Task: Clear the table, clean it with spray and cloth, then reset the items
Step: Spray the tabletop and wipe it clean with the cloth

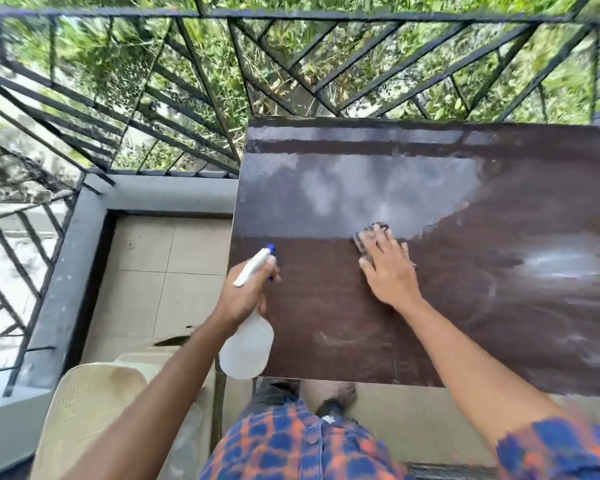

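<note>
A dark brown table [326,306] fills the right half of the view, bare of items, with pale wet streaks on its right side. My left hand [245,292] grips a translucent white spray bottle [246,348] by its neck at the table's left edge; the blue-tipped nozzle points toward the far side. My right hand [388,268] lies flat, fingers spread, on a dark cloth [362,239] near the table's middle. Most of the cloth is hidden under the palm.
A black metal railing [201,98] runs behind and to the left of the table, with greenery beyond. A cream plastic chair [94,410] stands at the lower left on the tiled floor [153,271]. My checked shirt shows at the bottom.
</note>
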Motion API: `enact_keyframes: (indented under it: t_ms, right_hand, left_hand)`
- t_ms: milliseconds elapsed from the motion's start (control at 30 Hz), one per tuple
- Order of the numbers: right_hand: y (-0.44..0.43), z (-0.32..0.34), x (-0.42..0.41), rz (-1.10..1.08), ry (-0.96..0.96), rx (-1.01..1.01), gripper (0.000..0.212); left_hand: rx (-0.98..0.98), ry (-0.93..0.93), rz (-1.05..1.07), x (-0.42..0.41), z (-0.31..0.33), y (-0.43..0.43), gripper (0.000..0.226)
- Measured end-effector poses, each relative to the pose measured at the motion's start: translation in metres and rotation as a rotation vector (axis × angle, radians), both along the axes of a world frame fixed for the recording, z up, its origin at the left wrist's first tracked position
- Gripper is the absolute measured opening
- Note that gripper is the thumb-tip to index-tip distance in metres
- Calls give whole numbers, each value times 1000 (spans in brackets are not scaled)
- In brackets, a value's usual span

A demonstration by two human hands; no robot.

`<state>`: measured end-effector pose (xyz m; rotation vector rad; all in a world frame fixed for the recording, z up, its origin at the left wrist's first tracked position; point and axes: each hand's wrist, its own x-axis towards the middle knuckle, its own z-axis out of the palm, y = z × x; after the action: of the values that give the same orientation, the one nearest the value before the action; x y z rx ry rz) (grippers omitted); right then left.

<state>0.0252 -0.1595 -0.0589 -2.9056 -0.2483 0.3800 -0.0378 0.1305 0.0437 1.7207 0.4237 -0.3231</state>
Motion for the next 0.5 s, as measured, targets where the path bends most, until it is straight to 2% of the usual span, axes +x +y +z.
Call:
enact_keyframes:
  t_ms: [100,167,233,333,433,500]
  right_hand:
    - [14,9,27,-216,6,-76,62]
    - [48,15,20,-245,40,-25,64]
    - [87,16,-9,-94,55,25,64]
    - [124,11,-73,262,118,92,65]
    - [114,4,-137,578,139,163,63]
    - [81,0,-162,611,92,184,60]
  left_hand:
    - [13,-6,16,-14,2,-5,37]
    - [17,-9,33,-21,1,-8,37]
    - [11,-9,44,-28,0,-11,38]
    - [18,-16,51,-39,-1,-15,38]
    - [14,-32,67,-51,-4,-17,39]
    - [18,-18,88,-62,-7,-18,37]
